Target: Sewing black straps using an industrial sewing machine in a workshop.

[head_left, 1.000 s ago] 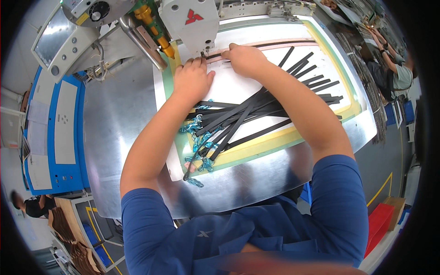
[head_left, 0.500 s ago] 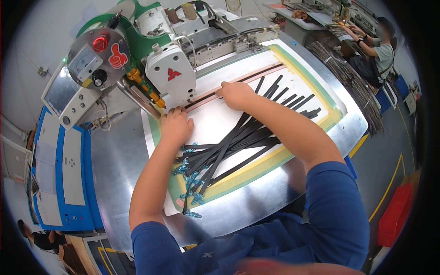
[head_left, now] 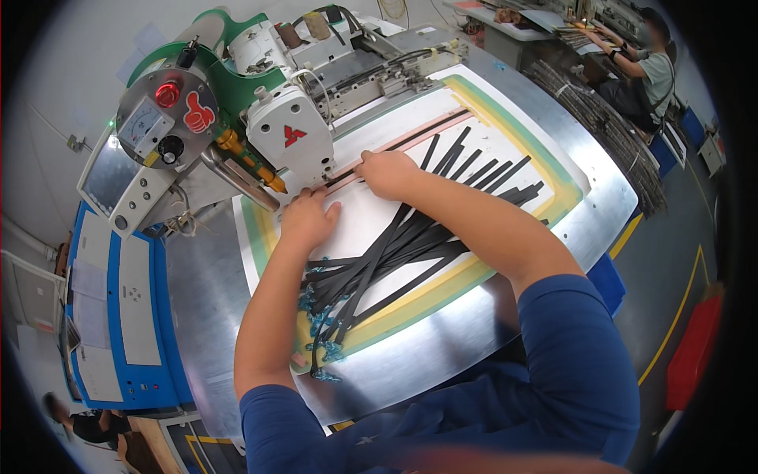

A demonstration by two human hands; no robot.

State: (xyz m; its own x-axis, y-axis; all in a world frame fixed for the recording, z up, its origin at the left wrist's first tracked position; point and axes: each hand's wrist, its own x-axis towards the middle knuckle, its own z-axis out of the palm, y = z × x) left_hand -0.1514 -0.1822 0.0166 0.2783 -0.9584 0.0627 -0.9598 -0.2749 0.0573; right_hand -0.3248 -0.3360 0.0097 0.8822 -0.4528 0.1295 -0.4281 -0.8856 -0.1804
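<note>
Hands have stayed at the sewing machine (head_left: 288, 138) head.
Left hand (head_left: 306, 221) lies flat and spread; right hand (head_left: 387, 172) presses a black strap (head_left: 410, 141) with fingers together.

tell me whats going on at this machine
A person in a blue shirt leans over a metal worktable at an industrial sewing machine. Both hands lie flat on a white template board: the left hand just below the machine head, the right hand by a thin dark strap that runs along a pinkish guide strip. A loose pile of black straps with blue-green clips at their ends lies under the forearms. Another person works at a bench in the far right background.
</note>
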